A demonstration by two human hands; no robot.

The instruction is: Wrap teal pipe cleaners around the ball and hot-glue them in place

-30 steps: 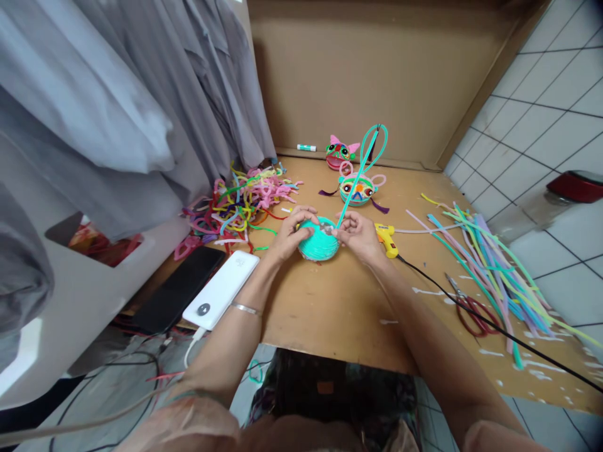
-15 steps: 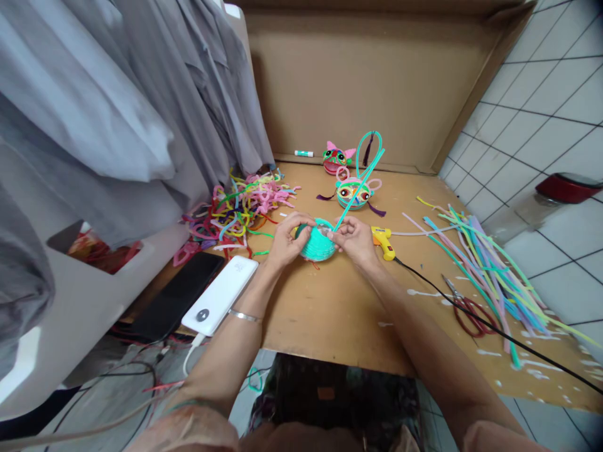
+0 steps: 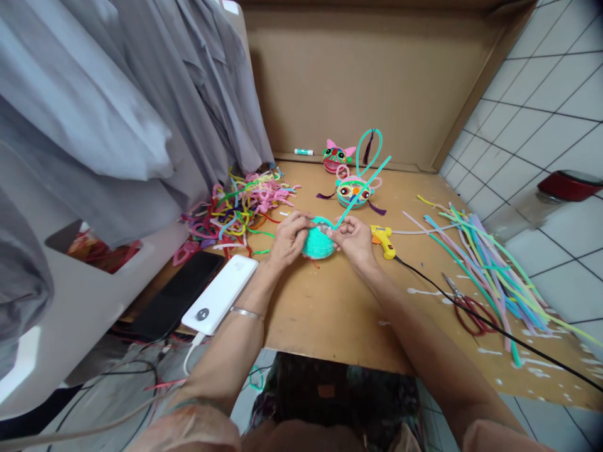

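A turquoise bowl-shaped piece (image 3: 318,243), wound from fuzzy stems, sits between my hands over the table. Closed round its left side is my left hand (image 3: 289,238), fingers bent at the rim. My right hand (image 3: 354,238) pinches a turquoise stem (image 3: 365,189) where it meets the right rim; the free end points up and to the right. Behind stands a finished animal head (image 3: 353,193) with pink loop ears, purple tassels and a tall turquoise loop. A smaller head with pink ears (image 3: 335,158) is farther back.
Tangled coloured stems (image 3: 249,204) lie left, with a black phone (image 3: 179,295) and white power bank (image 3: 220,294) nearer. Rightward are a yellow glue gun (image 3: 384,241), its black cord, red-handled scissors (image 3: 473,314), straight stems (image 3: 490,270) and a lidded jar (image 3: 532,201).
The stem's free end has swung slightly right and lower. My left fingers have shifted on the bowl's rim, and the bowl has turned or moved up slightly.
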